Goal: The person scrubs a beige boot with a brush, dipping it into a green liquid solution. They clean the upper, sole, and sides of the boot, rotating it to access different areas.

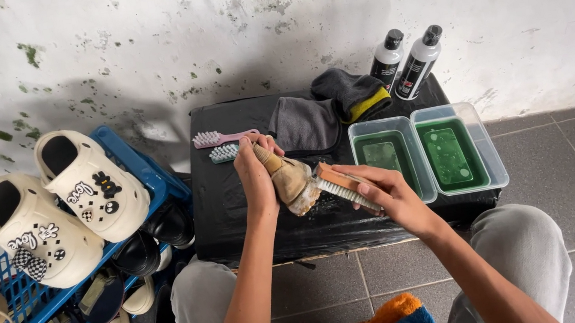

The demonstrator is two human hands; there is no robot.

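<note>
Shoe scrubbed over black table

Right hand [390, 198] grips wooden brush [343, 185], bristles against tan shoe [288, 176]. Left hand [256, 172] clasps the shoe above the table [235, 215]. Beyond: green-water tubs [426, 152], grey cloths [306, 124], two bottles [405, 60].

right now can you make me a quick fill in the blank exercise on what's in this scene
1. The left hand holds a tan ____ over the black table.
2. The right hand grips a wooden scrub ____.
3. The two clear tubs hold ____ liquid.
4. The cream clogs rest on a ____ basket.

Missing words: shoe; brush; green; blue
</note>
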